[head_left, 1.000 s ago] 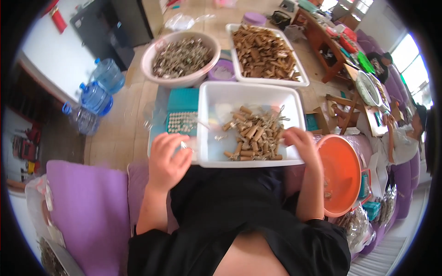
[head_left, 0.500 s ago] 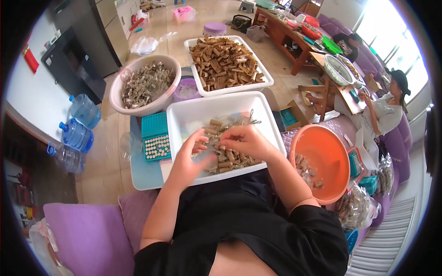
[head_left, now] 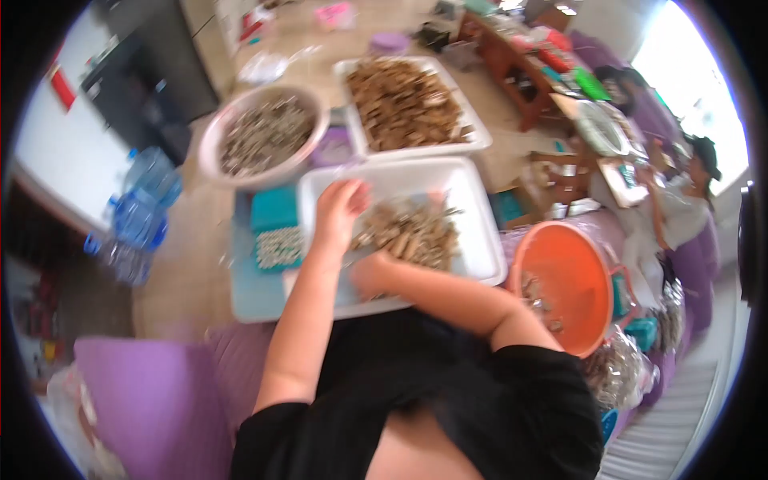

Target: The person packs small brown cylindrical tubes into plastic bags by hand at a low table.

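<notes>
The wide white rectangular plastic tray (head_left: 472, 232) is lying straight before the person, with a heap of small brown stick-like pieces (head_left: 412, 232) sitting in it. The left hand (head_left: 340, 210) is resting inside this tray, left of the heap, and the right hand (head_left: 370, 274) is lying at its near edge. Behind the tray, a second white tray of brown pieces (head_left: 404, 104) is sitting; behind and left, a round pale bowl (head_left: 260, 136). Right of the tray, an orange round plastic basin (head_left: 564, 284) is standing. Left of it, a teal flat box (head_left: 274, 226) is lying.

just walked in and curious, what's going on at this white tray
A person sits over a white tray holding a heap of small brown pieces. The left hand rests on the heap's left edge, and the right hand lies at its near side. Beyond are a second tray of brown pieces and a round basin; an orange basin sits to the right.
</notes>
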Demonstrator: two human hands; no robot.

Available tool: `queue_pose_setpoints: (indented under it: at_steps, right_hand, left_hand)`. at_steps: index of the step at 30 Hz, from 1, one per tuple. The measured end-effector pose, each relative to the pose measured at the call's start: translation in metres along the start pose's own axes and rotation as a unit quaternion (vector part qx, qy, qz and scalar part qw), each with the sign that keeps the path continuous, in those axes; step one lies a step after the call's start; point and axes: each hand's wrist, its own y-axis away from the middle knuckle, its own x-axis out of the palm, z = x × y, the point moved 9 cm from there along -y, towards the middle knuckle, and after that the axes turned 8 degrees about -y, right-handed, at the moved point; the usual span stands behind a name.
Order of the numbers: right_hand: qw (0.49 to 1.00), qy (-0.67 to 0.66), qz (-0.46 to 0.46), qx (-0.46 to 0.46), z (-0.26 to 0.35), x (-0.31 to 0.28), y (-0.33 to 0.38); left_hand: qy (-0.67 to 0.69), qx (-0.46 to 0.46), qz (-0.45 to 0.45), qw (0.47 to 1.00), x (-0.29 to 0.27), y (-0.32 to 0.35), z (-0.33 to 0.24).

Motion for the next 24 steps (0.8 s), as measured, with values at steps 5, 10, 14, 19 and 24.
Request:
queue_pose_setpoints:
  at_steps: [5,10,14,19,24]
  right_hand:
    - [0.992,-0.104,0.000,-0.066,0.018,-0.017,-0.001]
    - [0.990,-0.056,-0.110,-0.074,0.016,-0.018,-0.011]
    - [0.985,-0.132,-0.083,-0.070,0.011,-0.040,0.008]
    - [0.879,-0.421,-0.199,-0.101,-0.041,-0.071,0.041]
    - [0.771,-0.537,-0.327,-0.102,-0.090,-0.095,0.063]
  left_hand:
    - [-0.012,-0.067,-0.039,0.997,-0.044,0.006,0.014]
    - [-0.010,-0.086,-0.061,0.994,-0.037,-0.001,0.013]
    - [-0.026,-0.110,-0.092,0.989,-0.052,0.002,0.019]
    - [-0.073,-0.089,-0.039,0.993,-0.040,0.005,0.013]
    - [-0.120,-0.068,-0.030,0.990,-0.028,0.005,0.003]
